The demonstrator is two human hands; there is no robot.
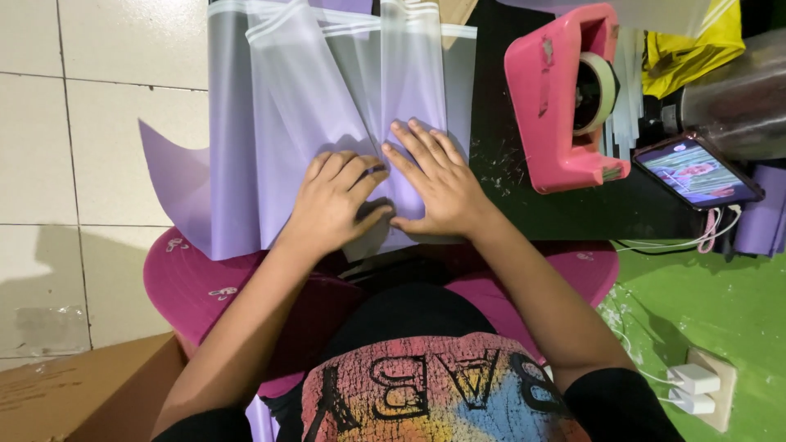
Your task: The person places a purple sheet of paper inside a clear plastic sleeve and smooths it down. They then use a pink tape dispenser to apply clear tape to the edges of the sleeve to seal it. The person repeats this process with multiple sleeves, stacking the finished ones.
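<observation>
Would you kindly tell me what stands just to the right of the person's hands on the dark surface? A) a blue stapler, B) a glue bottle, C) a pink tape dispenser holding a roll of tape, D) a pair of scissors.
C: a pink tape dispenser with a roll of tape in it stands right of the right hand, which lies flat on the purple sheets beside the left hand.
</observation>
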